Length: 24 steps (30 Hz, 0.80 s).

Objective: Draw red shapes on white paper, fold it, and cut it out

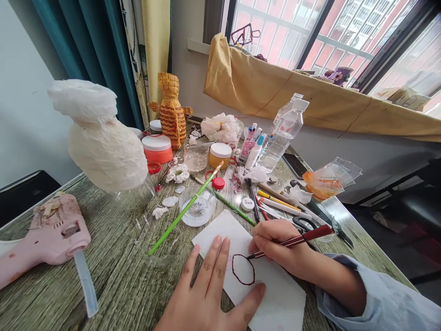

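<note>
Dark red marker touches white sheet

From where I stand, I can see the right hand closed around the marker, its back end slanting up over the wrist, near the pale blue sleeve. The dark tip sits at the upper right of a rounded shape outlined on the sheet. The left hand is open, palm down and gripping nothing, two fingertips on the sheet left of the shape and the thumb just beside its lower right.

The sheet lies at a slant under both hands, on a wood-grained table. Just past its far corner is a clear round dish, with a green-handled brush laid across it. Black-handled scissors lie partly hidden behind the right hand, and a white bottle cap rests nearby.

Over on the left I see a pink glue gun with a translucent stick poking out. Behind it stands a bulging form wrapped in white. Farther back are an orange-red jar, a yellow jar, both with white lids, and a tilted-looking water bottle. An orange-brown figure stands near the curtains
</note>
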Each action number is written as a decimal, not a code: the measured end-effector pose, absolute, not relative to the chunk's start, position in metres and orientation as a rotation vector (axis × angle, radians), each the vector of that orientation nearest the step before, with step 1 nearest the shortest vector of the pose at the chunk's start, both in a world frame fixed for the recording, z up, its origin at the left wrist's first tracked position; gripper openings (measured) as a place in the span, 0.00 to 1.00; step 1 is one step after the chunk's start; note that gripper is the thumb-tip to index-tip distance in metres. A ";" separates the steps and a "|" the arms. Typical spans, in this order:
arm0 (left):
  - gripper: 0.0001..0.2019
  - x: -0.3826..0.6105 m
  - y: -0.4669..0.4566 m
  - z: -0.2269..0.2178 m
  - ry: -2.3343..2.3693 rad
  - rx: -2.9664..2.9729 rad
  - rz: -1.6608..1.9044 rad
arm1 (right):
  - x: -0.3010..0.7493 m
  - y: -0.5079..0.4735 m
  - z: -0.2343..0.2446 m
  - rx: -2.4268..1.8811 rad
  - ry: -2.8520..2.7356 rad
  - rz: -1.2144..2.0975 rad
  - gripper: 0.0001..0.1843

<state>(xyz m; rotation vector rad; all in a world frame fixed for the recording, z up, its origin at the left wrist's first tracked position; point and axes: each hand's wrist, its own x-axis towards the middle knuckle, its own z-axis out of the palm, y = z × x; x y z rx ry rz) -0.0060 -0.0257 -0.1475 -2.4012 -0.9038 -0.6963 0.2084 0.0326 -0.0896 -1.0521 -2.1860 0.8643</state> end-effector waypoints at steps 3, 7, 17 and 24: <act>0.22 -0.005 -0.026 -0.149 -0.898 -2.391 -0.681 | 0.209 0.031 -0.094 -1.000 -2.174 0.893 0.20; 0.27 -0.001 -0.024 -0.154 -0.901 -2.389 -0.701 | 0.208 0.031 -0.102 -0.891 -2.206 0.942 0.22; 0.29 -0.004 -0.024 -0.150 -0.963 -2.374 -0.702 | 0.205 0.032 -0.105 -0.829 -2.196 0.972 0.25; 0.29 -0.003 -0.024 -0.151 -0.938 -2.375 -0.713 | 0.205 0.033 -0.107 -0.837 -2.177 0.949 0.25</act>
